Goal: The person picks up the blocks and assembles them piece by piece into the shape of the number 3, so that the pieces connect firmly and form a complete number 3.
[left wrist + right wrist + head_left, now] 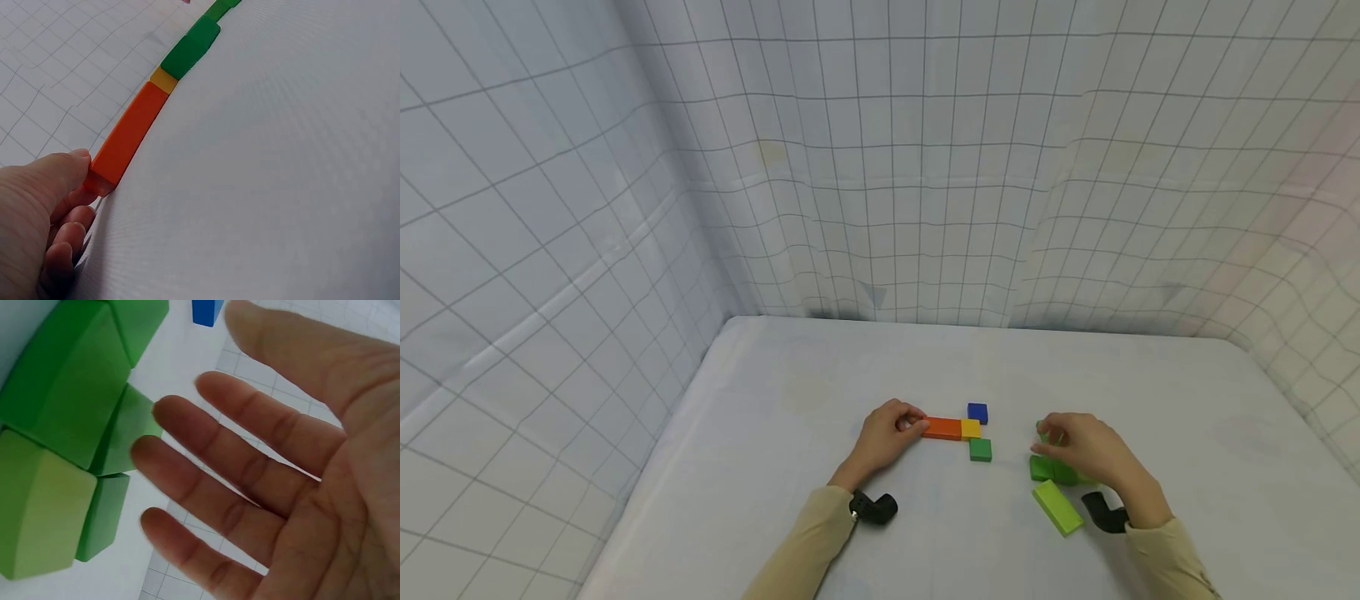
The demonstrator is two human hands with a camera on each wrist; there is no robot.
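Observation:
My left hand pinches the left end of a long orange block that lies on the white table, thumb and forefinger at its end face. Against the block's right end lies a small yellow block. A blue block sits behind the yellow one and a dark green block in front. My right hand hovers above several green blocks. In the right wrist view its fingers are extended and apart, holding nothing; it partly hides those blocks in the head view.
A light green long block lies in front of the green group, set at an angle. White cloth covers the table. Grid-patterned curtains stand along its back and sides. Each wrist carries a black camera mount.

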